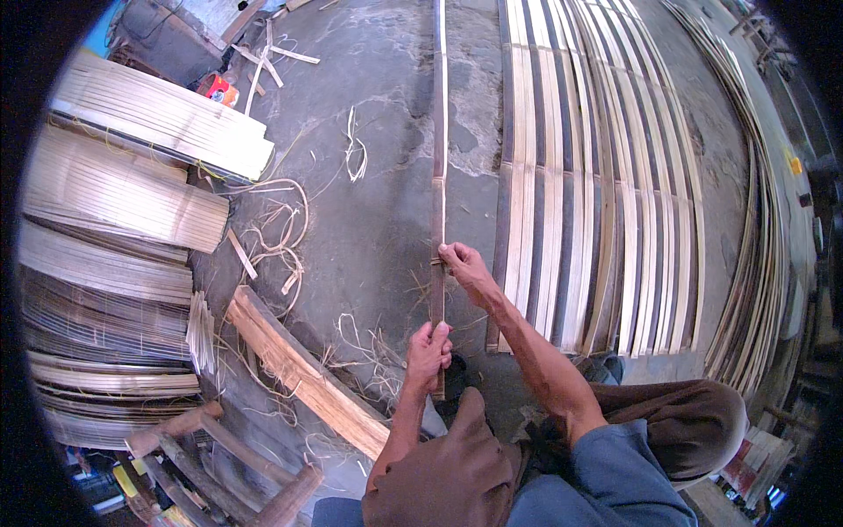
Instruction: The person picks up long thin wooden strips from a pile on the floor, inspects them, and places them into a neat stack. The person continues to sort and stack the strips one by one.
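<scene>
The left hand point(425, 353) and right hand point(468, 270) grip one strip point(438, 206); slats point(625, 211) lie right, a plank point(303, 373) and bundles point(132, 189) left.

Two grips, the left grip point(427, 354) and the right grip point(468, 272), share one long strip point(438, 211). More than ten flat strips point(551, 220) make up one row at right, with one bundle of thin lengths point(760, 290) beyond, its pieces too tightly packed to number. At least five stacks of slats point(167, 105) fill the left side, along with one wooden plank point(303, 369), one log-built frame point(243, 446) and one red-orange packet point(219, 90). Loose curls point(292, 279) are too tangled to tally.
</scene>
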`<state>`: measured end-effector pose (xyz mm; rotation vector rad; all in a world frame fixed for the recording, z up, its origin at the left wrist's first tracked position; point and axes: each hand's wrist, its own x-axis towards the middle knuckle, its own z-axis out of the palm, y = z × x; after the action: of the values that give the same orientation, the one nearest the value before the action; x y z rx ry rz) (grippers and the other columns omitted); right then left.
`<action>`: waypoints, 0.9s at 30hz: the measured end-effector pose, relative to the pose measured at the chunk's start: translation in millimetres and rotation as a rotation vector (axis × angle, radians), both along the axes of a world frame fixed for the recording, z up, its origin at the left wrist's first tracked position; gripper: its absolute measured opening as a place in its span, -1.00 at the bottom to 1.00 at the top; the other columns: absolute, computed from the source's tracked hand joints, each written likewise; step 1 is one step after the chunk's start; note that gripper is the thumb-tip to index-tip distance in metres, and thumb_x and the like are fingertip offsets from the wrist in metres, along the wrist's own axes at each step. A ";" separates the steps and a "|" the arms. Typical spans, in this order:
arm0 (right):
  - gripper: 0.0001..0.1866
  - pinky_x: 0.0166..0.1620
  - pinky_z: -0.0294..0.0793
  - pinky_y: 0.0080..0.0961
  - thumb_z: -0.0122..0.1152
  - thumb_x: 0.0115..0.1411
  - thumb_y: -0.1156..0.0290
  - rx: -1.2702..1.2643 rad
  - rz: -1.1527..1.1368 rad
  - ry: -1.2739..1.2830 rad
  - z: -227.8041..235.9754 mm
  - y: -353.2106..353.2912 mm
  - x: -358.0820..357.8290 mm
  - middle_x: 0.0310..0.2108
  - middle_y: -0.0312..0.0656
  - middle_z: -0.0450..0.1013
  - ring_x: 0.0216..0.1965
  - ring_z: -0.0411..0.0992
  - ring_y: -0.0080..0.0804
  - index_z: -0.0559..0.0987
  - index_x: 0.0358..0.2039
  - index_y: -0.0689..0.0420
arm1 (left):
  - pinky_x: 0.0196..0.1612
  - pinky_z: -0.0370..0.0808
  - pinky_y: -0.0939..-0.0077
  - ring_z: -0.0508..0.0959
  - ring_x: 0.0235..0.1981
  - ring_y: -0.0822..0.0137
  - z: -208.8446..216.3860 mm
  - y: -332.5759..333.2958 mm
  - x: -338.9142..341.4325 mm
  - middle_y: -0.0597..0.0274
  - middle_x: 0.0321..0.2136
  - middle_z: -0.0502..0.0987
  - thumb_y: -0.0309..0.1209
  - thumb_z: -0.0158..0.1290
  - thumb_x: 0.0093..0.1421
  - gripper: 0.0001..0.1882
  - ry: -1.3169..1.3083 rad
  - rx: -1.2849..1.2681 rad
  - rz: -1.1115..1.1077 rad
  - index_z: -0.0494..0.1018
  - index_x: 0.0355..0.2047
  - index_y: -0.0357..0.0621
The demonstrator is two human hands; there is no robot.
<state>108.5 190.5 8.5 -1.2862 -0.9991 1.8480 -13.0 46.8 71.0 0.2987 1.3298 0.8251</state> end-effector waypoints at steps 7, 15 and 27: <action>-0.67 -0.21 0.34 -0.49 -0.10 0.39 0.02 0.012 -0.330 0.312 14.3 -17.2 -23.4 -0.35 -0.46 0.31 -0.31 0.26 -0.63 0.42 -0.37 -0.02 | -0.73 0.18 0.73 0.24 -0.77 0.63 3.1 16.1 -6.1 0.44 -0.68 0.30 -0.22 -0.01 0.34 -0.75 -0.018 0.035 0.028 0.39 -0.29 -0.17; -0.61 -0.36 0.31 -0.62 -0.04 0.36 -0.01 -0.113 -0.024 0.272 8.4 -0.5 10.4 -0.48 -0.43 0.33 -0.46 0.26 -0.67 0.47 -0.33 0.07 | -0.73 0.18 0.74 0.23 -0.77 0.65 -3.6 13.6 -9.6 0.44 -0.68 0.30 -0.23 0.00 0.33 -0.77 -0.144 0.030 -0.010 0.39 -0.28 -0.16; -0.54 -0.41 0.33 -0.58 -0.07 0.37 0.02 0.064 0.334 -0.001 25.7 31.0 35.4 -0.57 -0.42 0.29 -0.51 0.23 -0.65 0.55 -0.41 0.15 | -0.70 0.16 0.76 0.22 -0.75 0.66 8.1 14.2 -24.7 0.47 -0.67 0.28 -0.20 0.00 0.34 -0.74 -0.207 0.038 -0.024 0.36 -0.25 -0.15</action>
<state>143.9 221.5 34.2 -1.1352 -1.3275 2.0405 -37.7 61.1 79.1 0.2512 1.1164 0.8386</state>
